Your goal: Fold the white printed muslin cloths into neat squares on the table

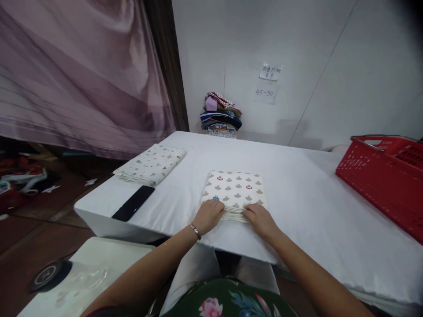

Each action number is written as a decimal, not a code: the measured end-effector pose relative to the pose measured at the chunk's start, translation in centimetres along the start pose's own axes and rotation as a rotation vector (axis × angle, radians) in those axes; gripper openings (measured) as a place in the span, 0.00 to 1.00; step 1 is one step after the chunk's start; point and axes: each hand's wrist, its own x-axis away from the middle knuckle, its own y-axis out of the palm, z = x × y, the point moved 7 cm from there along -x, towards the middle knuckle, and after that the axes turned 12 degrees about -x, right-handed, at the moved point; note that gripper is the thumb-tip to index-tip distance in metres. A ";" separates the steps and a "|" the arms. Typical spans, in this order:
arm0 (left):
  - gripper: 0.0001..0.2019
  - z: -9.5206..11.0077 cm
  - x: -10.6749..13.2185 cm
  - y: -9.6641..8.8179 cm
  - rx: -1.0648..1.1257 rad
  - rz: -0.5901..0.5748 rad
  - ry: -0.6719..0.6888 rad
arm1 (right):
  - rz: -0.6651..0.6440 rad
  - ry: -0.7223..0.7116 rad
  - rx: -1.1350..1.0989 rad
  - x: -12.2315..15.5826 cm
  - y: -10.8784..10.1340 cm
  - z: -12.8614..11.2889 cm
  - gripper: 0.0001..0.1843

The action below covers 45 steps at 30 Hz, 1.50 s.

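Our left hand (209, 215) and right hand (261, 219) lie palms down, a little apart, on the near edge of the folded cloth (236, 190). The cloth sits on the table (297, 198) just ahead of them. We cannot tell whether our fingers pinch the layers. We judge that we are squaring the fold. Any lift would call for an even grip under the whole stack. The phone (134, 202) lies off to the left.

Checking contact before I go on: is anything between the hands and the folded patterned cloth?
Nothing visible does. The left hand and right hand both rest on the near edge of the folded patterned cloth. The phone lies apart to its left, the red basket far to its right.
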 end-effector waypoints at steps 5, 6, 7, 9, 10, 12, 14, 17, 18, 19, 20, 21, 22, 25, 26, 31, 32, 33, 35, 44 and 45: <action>0.08 0.1 0.0 0.1 -0.024 0.004 0.006 | -0.023 -0.021 -0.008 0.2 -0.4 -0.3 0.12; 0.08 0.2 0.1 0.1 -0.020 0.014 0.012 | -0.033 -0.019 -0.022 0.2 -0.5 -0.4 0.12; 0.08 0.2 0.1 0.0 -0.015 0.028 0.021 | -0.040 -0.015 -0.039 0.2 -0.7 -0.4 0.12; 0.08 0.4 0.2 -0.1 -0.011 0.055 0.043 | -0.041 -0.004 -0.069 0.1 -1.0 -0.6 0.11; 0.09 0.5 0.3 -0.2 -0.013 0.062 0.051 | -0.036 0.003 -0.080 0.1 -1.1 -0.7 0.11; 0.10 0.7 0.5 -0.3 -0.022 0.055 0.059 | -0.013 0.017 -0.089 0.1 -1.2 -0.8 0.10; 0.10 0.8 0.6 -0.5 -0.025 0.042 0.069 | 0.010 0.030 -0.087 0.1 -1.2 -0.8 0.10; 0.09 1.1 0.6 -0.8 -0.032 0.029 0.074 | 0.023 0.035 -0.073 0.0 -1.0 -0.8 0.10; 0.08 1.1 0.5 -0.9 -0.038 0.022 0.069 | 0.024 0.034 -0.066 0.0 -1.0 -0.8 0.11; 0.07 1.1 0.4 -0.8 -0.045 0.015 0.062 | 0.024 0.033 -0.061 -0.1 -0.9 -0.8 0.11; 0.07 1.1 0.3 -0.7 -0.051 0.009 0.057 | 0.023 0.032 -0.056 -0.1 -0.9 -0.8 0.11; 0.07 1.1 0.3 -0.6 -0.054 0.006 0.053 | 0.024 0.033 -0.050 -0.1 -0.9 -0.8 0.11; 0.08 1.1 0.2 -0.6 -0.052 0.008 0.050 | 0.026 0.034 -0.045 -0.1 -0.9 -0.8 0.11; 0.10 1.0 -0.1 -0.5 -0.012 0.023 0.047 | 0.032 0.043 -0.045 -0.1 -0.9 -0.8 0.11; 0.09 1.0 -0.1 -0.5 0.013 0.031 0.040 | 0.032 0.048 -0.050 -0.1 -0.9 -0.7 0.11; 0.08 0.7 -0.3 -0.9 0.105 0.075 -0.014 | 0.051 0.085 -0.044 -0.2 -0.5 -0.6 0.09; 0.08 0.8 -0.2 -0.9 0.106 0.076 -0.009 | 0.063 0.093 -0.034 -0.2 -0.4 -0.5 0.09; 0.08 0.8 -0.1 -0.8 0.103 0.076 -0.004 | 0.074 0.098 -0.025 -0.2 -0.4 -0.5 0.09; 0.08 0.8 0.1 -0.7 0.095 0.075 0.010 | 0.089 0.088 -0.017 -0.2 -0.2 -0.6 0.10; 0.09 0.3 0.1 -0.2 0.074 0.087 -0.040 | 0.165 0.065 -0.049 -0.1 -0.7 -1.3 0.10; 0.10 0.3 0.1 -0.1 0.068 0.084 -0.048 | 0.170 0.082 -0.041 -0.2 -0.7 -1.3 0.10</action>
